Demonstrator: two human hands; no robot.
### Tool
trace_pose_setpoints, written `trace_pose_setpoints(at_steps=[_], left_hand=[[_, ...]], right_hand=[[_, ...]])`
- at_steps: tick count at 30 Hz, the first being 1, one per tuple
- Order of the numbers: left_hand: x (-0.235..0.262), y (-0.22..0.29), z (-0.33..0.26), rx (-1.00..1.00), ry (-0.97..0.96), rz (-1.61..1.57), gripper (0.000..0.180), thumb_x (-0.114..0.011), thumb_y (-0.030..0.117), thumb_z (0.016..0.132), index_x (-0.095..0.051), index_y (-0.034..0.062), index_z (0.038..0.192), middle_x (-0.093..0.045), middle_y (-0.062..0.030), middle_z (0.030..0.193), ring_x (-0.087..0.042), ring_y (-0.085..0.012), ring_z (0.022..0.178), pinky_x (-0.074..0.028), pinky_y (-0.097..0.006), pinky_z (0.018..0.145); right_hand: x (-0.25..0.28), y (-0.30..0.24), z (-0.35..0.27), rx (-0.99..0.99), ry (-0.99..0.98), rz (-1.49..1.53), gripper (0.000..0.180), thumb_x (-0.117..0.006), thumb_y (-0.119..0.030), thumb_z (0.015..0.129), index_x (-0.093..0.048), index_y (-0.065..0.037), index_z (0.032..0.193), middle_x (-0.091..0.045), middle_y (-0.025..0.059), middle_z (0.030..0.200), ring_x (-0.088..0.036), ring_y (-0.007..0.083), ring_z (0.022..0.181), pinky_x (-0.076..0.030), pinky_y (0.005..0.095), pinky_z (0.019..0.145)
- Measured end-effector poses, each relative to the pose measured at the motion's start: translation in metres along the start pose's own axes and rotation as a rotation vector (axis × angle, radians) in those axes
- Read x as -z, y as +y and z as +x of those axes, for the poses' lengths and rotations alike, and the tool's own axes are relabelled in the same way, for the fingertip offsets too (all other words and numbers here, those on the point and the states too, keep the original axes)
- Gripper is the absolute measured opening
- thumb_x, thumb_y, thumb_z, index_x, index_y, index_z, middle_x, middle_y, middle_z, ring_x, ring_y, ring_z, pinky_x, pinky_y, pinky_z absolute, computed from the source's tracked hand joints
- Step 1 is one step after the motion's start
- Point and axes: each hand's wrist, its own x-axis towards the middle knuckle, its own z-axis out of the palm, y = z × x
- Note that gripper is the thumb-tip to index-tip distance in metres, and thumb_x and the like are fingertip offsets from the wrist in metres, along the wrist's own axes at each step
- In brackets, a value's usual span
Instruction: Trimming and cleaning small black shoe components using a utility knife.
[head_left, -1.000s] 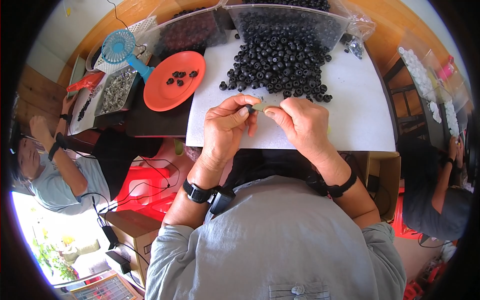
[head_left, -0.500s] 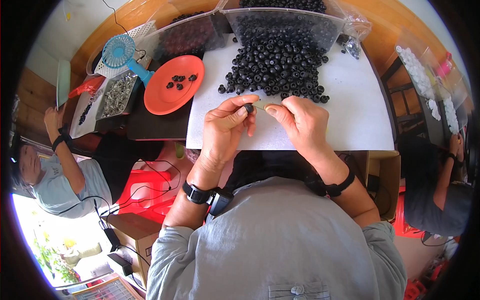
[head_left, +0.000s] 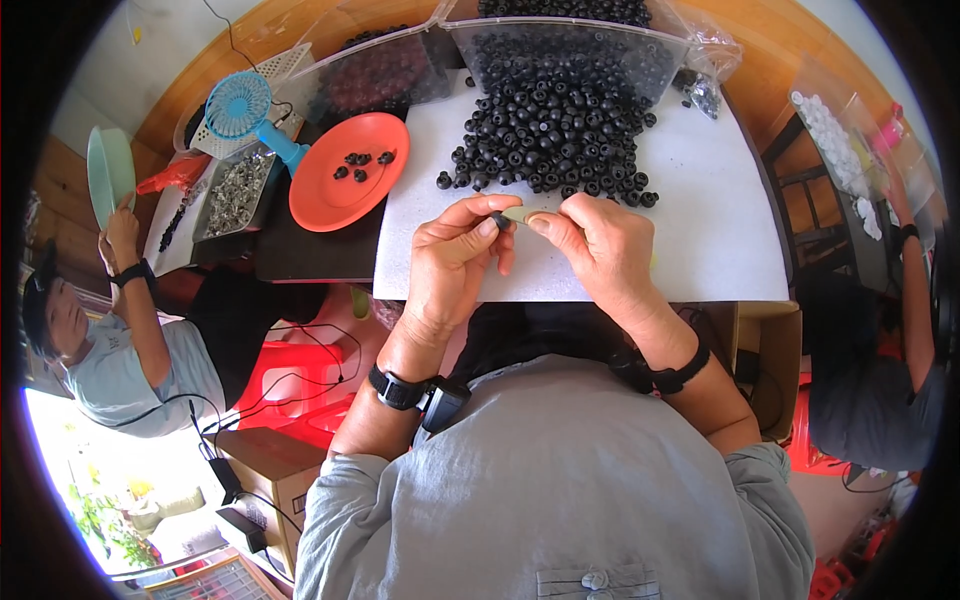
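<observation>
My left hand (head_left: 452,250) is pinching a small black round piece (head_left: 501,220) between thumb and fingers, just above the white table top (head_left: 700,235). In my right hand (head_left: 612,240) is a small flat pale blade (head_left: 517,213), its end against the black piece; its handle is hidden in my grip. Beyond my hands spreads a heap of similar black hollow round pieces (head_left: 555,135), spilling from a tipped clear plastic bin (head_left: 680,45). To the left, an orange-red plate (head_left: 322,208) bears several black pieces (head_left: 358,159).
A blue handheld fan (head_left: 238,104) and a metal tray (head_left: 246,226) of small shiny parts sit at the left. One co-worker (head_left: 150,350) at the left holds a green tray (head_left: 108,175); another person (head_left: 870,400) sits at the right. A plastic bag (head_left: 708,60) lies at the back right.
The blade in my right hand has moved slightly left, further over the black piece, and tilted. The left co-worker's green tray has swung into fuller view; the person at right has stretched an arm forward.
</observation>
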Motion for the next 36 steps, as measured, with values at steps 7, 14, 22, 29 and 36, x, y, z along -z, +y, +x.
trace_pose_setpoints(at_steps=[7, 14, 22, 29, 36], left_hand=[[-0.003, 0.000, 0.002, 0.002, 0.036, 0.010, 0.022, -0.054, -0.001, 0.097, -0.065, -0.0064, 0.115, -0.066, -0.0135, 0.103, -0.060, -0.0179, 0.079, -0.051, -0.031, 0.065], [0.000, 0.014, -0.003, -0.088, 0.101, 0.272, 0.025, -0.055, 0.005, 0.096, -0.065, -0.0038, 0.117, -0.062, -0.0079, 0.098, -0.060, -0.0153, 0.081, -0.049, -0.028, 0.067], [0.055, 0.081, 0.025, -0.352, 0.315, 0.778, 0.025, -0.058, 0.000, 0.092, -0.068, -0.0047, 0.114, -0.067, -0.0051, 0.093, -0.055, -0.0082, 0.072, -0.040, -0.020, 0.060], [0.080, 0.080, 0.045, -0.644, 0.233, 1.457, 0.027, -0.064, -0.001, 0.087, -0.069, 0.0035, 0.114, -0.062, -0.0053, 0.111, -0.057, -0.0125, 0.090, -0.047, -0.025, 0.076], [-0.070, 0.053, 0.031, -0.587, -0.197, 1.286, 0.054, -0.070, -0.006, 0.074, -0.064, 0.0054, 0.127, -0.059, -0.0103, 0.129, -0.058, -0.0203, 0.107, -0.050, -0.029, 0.079]], right_hand=[[-0.004, 0.003, -0.001, 0.103, 0.016, -0.022, 0.037, -0.075, -0.031, 0.085, -0.051, -0.011, 0.065, -0.053, 0.0051, 0.055, -0.057, 0.0242, 0.051, -0.042, 0.0373, 0.045], [0.001, 0.003, -0.007, 0.163, 0.032, 0.025, 0.033, -0.079, -0.027, 0.078, -0.052, -0.011, 0.066, -0.054, 0.0057, 0.057, -0.057, 0.0267, 0.053, -0.044, 0.0395, 0.049], [0.005, 0.004, -0.014, 0.176, -0.003, -0.066, 0.031, -0.076, -0.033, 0.082, -0.056, -0.011, 0.071, -0.056, 0.0026, 0.062, -0.058, 0.0224, 0.058, -0.045, 0.0369, 0.052], [0.003, 0.002, -0.015, 0.231, -0.003, -0.142, 0.030, -0.073, -0.034, 0.084, -0.058, -0.011, 0.073, -0.056, 0.0016, 0.063, -0.057, 0.0202, 0.063, -0.043, 0.0338, 0.053], [-0.006, 0.008, -0.017, 0.222, -0.033, -0.296, 0.021, -0.073, -0.026, 0.080, -0.062, -0.009, 0.084, -0.062, 0.0068, 0.078, -0.058, 0.0247, 0.079, -0.044, 0.0378, 0.069]])
